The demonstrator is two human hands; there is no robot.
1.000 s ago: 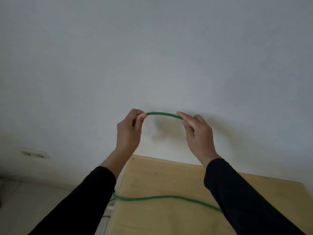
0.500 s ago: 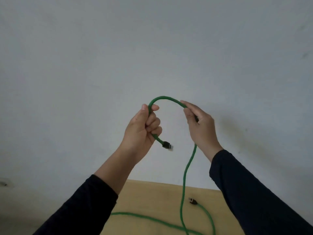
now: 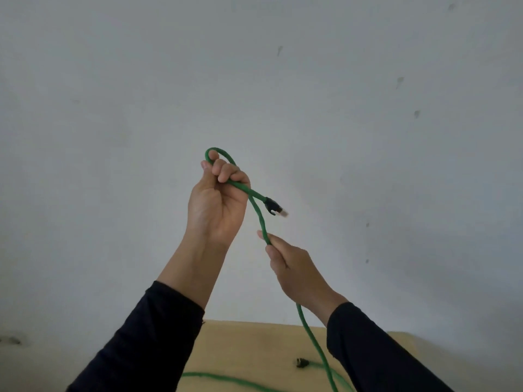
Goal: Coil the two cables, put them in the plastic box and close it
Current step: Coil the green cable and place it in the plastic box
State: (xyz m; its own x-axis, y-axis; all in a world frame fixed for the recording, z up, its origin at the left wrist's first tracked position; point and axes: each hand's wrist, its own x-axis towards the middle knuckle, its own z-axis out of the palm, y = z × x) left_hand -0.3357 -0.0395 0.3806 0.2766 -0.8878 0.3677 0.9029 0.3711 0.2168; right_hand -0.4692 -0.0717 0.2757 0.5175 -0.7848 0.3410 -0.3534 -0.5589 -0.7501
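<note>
The green cable (image 3: 259, 215) has a matt, faintly ribbed jacket that looks like braided cloth or rubbery plastic. Its plug (image 3: 274, 206) has a black, slightly glossy plastic boot and a pale, blurred tip. The table (image 3: 254, 349) is light, matt, smooth wood. The sleeves (image 3: 147, 343) are dark matt cloth. The wall (image 3: 368, 137) is dull painted plaster with small marks.
</note>
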